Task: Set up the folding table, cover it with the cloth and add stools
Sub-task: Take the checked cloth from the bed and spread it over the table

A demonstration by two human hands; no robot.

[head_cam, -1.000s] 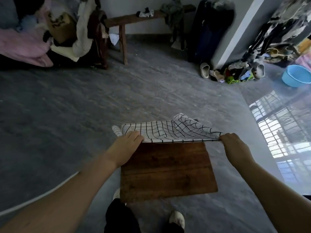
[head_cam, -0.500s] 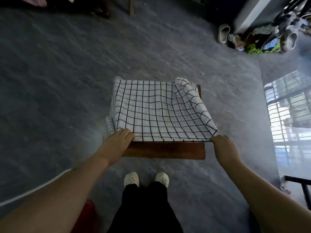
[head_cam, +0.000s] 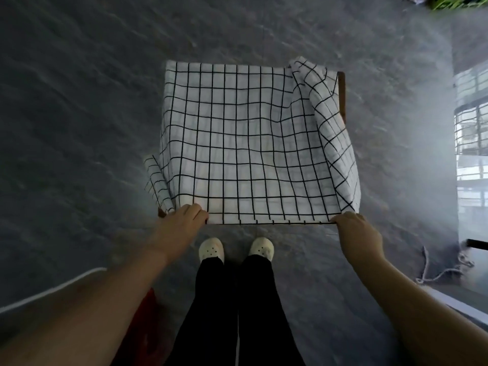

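A white cloth with a black grid (head_cam: 243, 143) lies spread over the wooden folding table (head_cam: 341, 93), of which only the far right edge and the near left corner show. The cloth's right side is folded back on itself, and a flap hangs off the left side. My left hand (head_cam: 182, 220) pinches the cloth's near left corner. My right hand (head_cam: 353, 228) pinches the near right corner. The near hem is stretched straight between them, at the table's near edge.
My feet in white clogs (head_cam: 235, 249) stand just in front of the table on a grey stone floor. Something red (head_cam: 144, 313) sits low at my left. A rope (head_cam: 443, 270) lies on the floor at the right, beside a bright window reflection.
Both hands have drawn the cloth toward me, so it now covers nearly all the tabletop. The view has tilted down toward my feet.
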